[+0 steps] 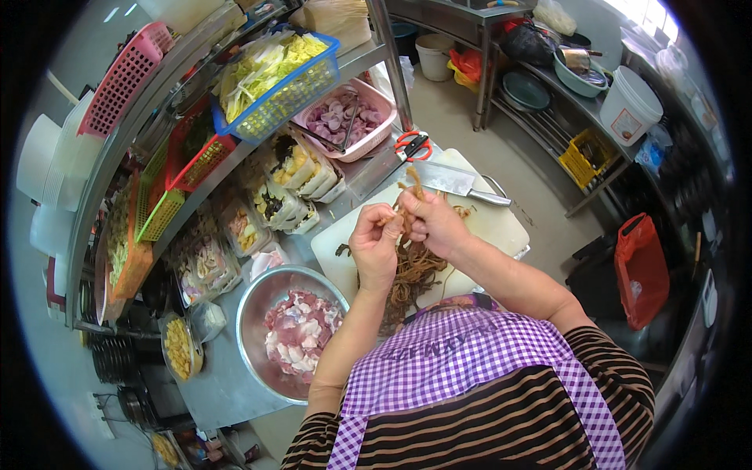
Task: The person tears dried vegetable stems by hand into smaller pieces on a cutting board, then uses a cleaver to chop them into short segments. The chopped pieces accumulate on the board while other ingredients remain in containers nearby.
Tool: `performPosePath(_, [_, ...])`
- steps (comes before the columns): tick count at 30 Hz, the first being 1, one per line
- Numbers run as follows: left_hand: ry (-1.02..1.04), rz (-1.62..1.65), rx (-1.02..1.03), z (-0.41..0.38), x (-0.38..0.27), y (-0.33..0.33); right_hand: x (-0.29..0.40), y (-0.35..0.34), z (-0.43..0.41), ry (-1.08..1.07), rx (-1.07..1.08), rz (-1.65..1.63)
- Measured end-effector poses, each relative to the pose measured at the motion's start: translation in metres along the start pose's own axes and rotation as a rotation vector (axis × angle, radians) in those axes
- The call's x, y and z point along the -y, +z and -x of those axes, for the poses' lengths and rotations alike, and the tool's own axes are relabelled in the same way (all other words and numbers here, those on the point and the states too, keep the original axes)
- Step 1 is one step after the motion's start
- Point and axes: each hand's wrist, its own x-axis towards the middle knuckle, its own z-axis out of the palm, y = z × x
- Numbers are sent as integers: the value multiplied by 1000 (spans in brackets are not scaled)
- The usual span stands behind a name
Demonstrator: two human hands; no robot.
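My left hand [376,241] and my right hand [432,222] are close together over a white cutting board [499,226]. Between them they pinch a brown, fibrous strip [413,177], possibly a preserved vegetable; one end sticks up above my right fingers. Beneath my wrists lies a tangled pile of similar brown strands [418,270], partly hidden by my left forearm and the apron. A cleaver [443,177] with a metal handle rests flat across the board's far side. Left of my left forearm stands a steel bowl [252,346] of cut raw meat [299,335].
Beyond the board lie a black-handled cleaver [373,173] and red-handled scissors [427,154]. A pink basket [358,151] holds sliced onions. Food containers [285,208] line the counter's left side. Overhead, a shelf bears a blue basket [288,108] of shredded cabbage. A red bag [641,273] hangs at right.
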Motion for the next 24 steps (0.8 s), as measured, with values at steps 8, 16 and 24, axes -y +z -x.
performPosePath(8, [-194, 348, -392, -5, -9, -45, 19, -36, -1, -151, -167, 13])
performPosePath(16, [-7, 273, -682, 8, -80, -234, 74, -196, 16, -297, -659, -104])
performPosePath(24, [176, 120, -1214, 86, -175, -482, 72, -402, 84, -478, -1079, -480])
